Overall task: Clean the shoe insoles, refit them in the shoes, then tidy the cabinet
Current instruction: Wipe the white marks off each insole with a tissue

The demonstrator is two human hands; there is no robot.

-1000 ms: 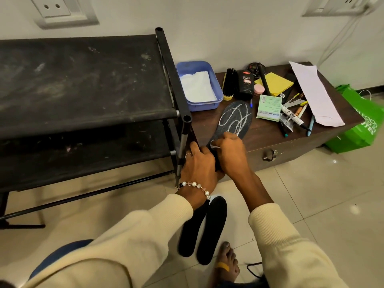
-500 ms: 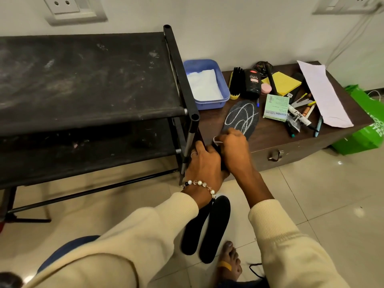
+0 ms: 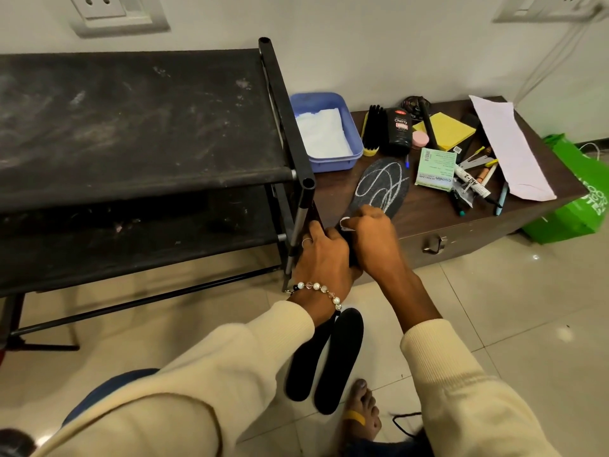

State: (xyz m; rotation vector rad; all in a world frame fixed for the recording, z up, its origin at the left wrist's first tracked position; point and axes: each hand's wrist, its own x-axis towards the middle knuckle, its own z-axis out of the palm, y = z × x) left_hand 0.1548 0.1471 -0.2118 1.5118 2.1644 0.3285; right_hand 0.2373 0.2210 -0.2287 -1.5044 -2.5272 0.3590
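Barely anything has shifted over the last second: both hands sit at the same spot at the heel of the chalk-scribbled insole [image 3: 382, 188], and only the view has drifted a touch, sliding the scene rightward. That insole lies toe-away on the low wooden cabinet [image 3: 428, 222], its heel overhanging the front edge. The left hand [image 3: 321, 258] is curled round the heel end, pinning it, while the right hand [image 3: 372, 239] pinches a small white piece [image 3: 346, 223] against the surface, chalk or a wipe, too small to tell. So we're in the cleaning stage, I'd say, and working the first insole; two plain black insoles [image 3: 326, 357] wait on the floor tiles below the wrists. No shoes in sight. The next move looks like rubbing up along the sole toward the toe, which calls for the left hand to keep the heel pinned so it doesn't skid. Room is tight: the shoe rack post [image 3: 304, 192] stands just beside the left knuckles, and the blue tray [image 3: 354, 136], polish bottle [image 3: 400, 131] and green box [image 3: 435, 171] crowd the toe. Open space lies along the cabinet's front strip to the right.
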